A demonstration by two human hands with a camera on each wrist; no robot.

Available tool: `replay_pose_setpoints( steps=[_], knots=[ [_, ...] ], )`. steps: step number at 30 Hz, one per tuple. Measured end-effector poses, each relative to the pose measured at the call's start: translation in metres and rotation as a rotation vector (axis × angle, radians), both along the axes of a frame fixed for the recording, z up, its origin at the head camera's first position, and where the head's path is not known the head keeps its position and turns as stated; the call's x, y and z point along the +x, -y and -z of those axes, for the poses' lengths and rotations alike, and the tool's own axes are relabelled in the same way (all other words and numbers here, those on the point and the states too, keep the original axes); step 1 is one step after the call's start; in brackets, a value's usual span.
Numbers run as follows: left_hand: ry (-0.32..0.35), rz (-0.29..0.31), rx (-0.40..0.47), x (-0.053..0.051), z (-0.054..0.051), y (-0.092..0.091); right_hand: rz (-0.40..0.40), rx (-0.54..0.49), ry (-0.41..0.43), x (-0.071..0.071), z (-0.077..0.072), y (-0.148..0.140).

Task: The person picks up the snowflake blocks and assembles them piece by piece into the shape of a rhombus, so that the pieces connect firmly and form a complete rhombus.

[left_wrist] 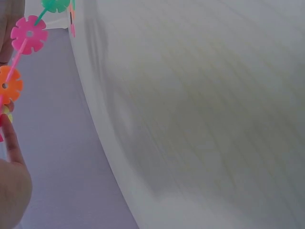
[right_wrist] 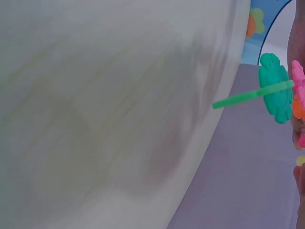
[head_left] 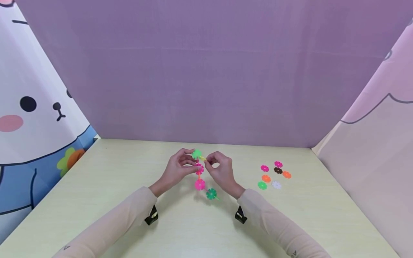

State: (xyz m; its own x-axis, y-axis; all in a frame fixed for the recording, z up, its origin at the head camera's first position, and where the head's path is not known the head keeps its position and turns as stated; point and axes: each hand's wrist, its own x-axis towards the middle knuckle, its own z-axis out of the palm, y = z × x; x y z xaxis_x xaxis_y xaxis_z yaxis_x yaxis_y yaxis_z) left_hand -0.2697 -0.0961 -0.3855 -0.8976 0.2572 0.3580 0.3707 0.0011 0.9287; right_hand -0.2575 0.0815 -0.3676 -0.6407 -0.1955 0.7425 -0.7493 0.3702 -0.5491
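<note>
A chain of slotted flower-shaped plastic discs hangs between the hands. The left hand (head_left: 176,164) holds its upper part, fingers and thumb around a bright pink disc (head_left: 200,169) and the light green disc (head_left: 196,154) above it. A yellow disc (head_left: 203,158), seen edge-on against the light green one, is pinched by the right hand's (head_left: 222,170) thumb and fingers; how deep it sits is too small to tell. Lower in the chain come an orange disc (left_wrist: 13,86), another pink disc (head_left: 200,185) and a darker green disc (head_left: 211,194). A green disc (right_wrist: 248,96) sticks out edge-on at the free end.
Loose discs lie on the table right of the hands: pink (head_left: 265,168), brown (head_left: 278,170), orange (head_left: 266,178), light green (head_left: 262,185) and white (head_left: 276,185) among them. A purple cloth (head_left: 206,79) hangs behind the pale wooden table (head_left: 129,154). Printed curtains (head_left: 38,136) flank it.
</note>
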Motion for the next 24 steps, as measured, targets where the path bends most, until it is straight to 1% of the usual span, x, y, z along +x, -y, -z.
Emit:
replay_pose_setpoints(
  steps=[1, 5, 9, 13, 24],
  knots=[
    [0.002, 0.001, 0.001, 0.0, 0.0, 0.0, 0.0, 0.005, -0.009, -0.001, 0.001, -0.001],
    [0.007, -0.002, 0.007, 0.0, 0.0, 0.0, -0.001, 0.014, -0.045, -0.016, 0.016, -0.003],
    [0.017, -0.004, 0.017, 0.0, 0.0, 0.0, 0.004, 0.04, -0.099, -0.016, 0.015, -0.003],
    [0.024, -0.002, 0.027, 0.001, 0.0, 0.0, 0.011, 0.066, -0.132, -0.016, 0.013, -0.003],
    [0.01, -0.003, 0.028, 0.001, 0.003, 0.0, 0.002, 0.092, -0.107, -0.015, 0.011, -0.002]
  ],
)
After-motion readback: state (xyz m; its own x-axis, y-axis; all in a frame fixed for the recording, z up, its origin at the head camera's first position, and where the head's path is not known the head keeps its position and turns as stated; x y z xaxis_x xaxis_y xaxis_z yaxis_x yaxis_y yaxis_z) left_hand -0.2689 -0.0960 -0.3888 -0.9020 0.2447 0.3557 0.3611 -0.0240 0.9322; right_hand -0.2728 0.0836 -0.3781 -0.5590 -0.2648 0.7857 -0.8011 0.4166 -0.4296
